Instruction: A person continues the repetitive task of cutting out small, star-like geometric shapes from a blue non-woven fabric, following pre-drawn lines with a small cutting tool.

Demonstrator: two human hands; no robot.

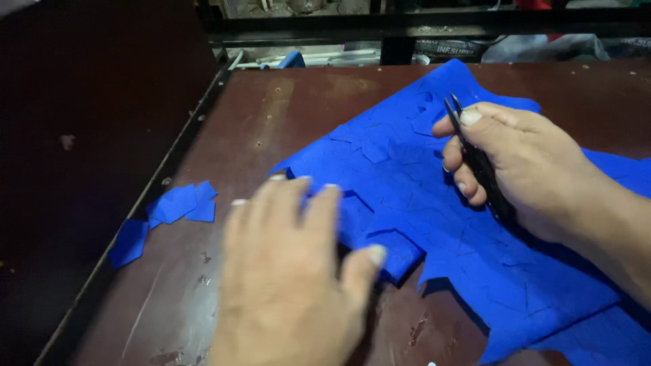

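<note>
The left hand (288, 271) is laid flat, palm down, fingers spread and slightly blurred, with fingertips and thumb resting on the near folded edge of the blue cloth (434, 203); nothing is gripped, and the cloth seems to be pinned against the table so it cannot slide. The right hand (515, 163) is closed around a pair of black scissors (475, 156), held along the palm with the thumb pressed on top. The blades are kept together and pointed up and away from the wrist, clear of the cloth, as if carried ready rather than cutting. The right forearm is brought in from the right, lying over the cloth.

The cloth is spread beneath and between both hands, reaching beyond the right hand toward the far edge; many slits and cut outlines are seen in it. Left of the left hand, near the table's edge, a small heap of blue scraps (169, 213) is set aside, apart from the main piece. The brown table (285, 108) is worn and scratched, with a dark frame beyond it.
</note>
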